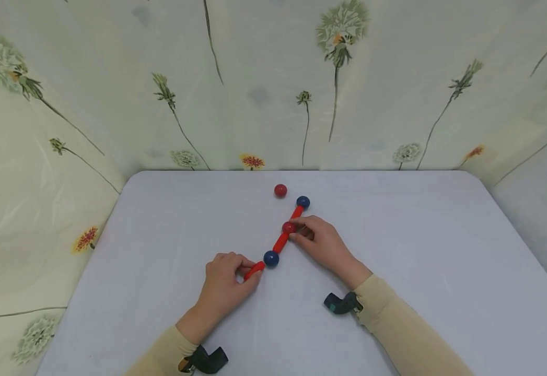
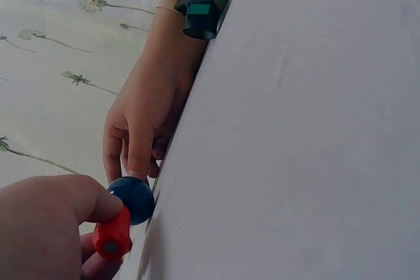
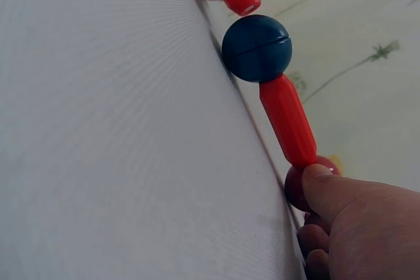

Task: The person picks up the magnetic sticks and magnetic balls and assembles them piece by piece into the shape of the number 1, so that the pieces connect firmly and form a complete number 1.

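A chain of balls and red rods slants across the table. At its far end sits a blue ball (image 1: 303,202), joined by a red rod (image 1: 297,211) to a red ball (image 1: 289,227). Another red rod (image 3: 289,121) links that ball to the near blue ball (image 3: 256,48). My right hand (image 1: 322,243) pinches the middle red ball between thumb and fingers. With thumb and fingers my left hand (image 1: 228,282) holds a loose red rod (image 1: 254,270), its tip close to the near blue ball. In the right wrist view a small gap shows between them.
A single red ball (image 1: 280,190) lies near the table's back edge, left of the far blue ball. The white table (image 1: 419,235) meets a flower-printed curtain (image 1: 254,104) behind. Dark wrist cameras (image 1: 341,303) are strapped to both sleeves.
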`<state>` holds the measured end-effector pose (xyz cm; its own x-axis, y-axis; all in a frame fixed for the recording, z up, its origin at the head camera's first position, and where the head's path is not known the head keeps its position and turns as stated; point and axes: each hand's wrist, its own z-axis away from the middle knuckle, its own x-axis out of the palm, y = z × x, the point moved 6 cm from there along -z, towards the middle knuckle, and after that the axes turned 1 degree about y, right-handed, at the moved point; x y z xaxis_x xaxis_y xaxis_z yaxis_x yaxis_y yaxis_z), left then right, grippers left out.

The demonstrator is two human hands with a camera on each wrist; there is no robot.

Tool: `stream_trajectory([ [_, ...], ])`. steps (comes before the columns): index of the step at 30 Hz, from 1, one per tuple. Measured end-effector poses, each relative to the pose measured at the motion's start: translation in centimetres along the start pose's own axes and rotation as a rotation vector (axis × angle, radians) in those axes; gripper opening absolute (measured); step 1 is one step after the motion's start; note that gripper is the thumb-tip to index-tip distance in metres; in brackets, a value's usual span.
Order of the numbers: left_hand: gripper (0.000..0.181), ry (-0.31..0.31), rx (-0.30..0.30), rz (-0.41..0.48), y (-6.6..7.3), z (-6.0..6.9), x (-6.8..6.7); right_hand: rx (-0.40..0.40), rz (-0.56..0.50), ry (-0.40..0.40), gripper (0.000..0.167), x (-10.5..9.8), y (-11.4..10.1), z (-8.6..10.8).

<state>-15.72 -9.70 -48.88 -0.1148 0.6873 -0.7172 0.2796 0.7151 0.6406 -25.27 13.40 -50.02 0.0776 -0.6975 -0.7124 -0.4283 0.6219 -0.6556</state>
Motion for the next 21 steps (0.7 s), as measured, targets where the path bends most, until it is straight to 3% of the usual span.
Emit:
stream_trajectory([
  [21,0.017,-0.022,0.017,-0.032,0.60,0.12,0.68,-0.006,-0.005,-0.006,0.036,-0.07,-0.26,0.04],
])
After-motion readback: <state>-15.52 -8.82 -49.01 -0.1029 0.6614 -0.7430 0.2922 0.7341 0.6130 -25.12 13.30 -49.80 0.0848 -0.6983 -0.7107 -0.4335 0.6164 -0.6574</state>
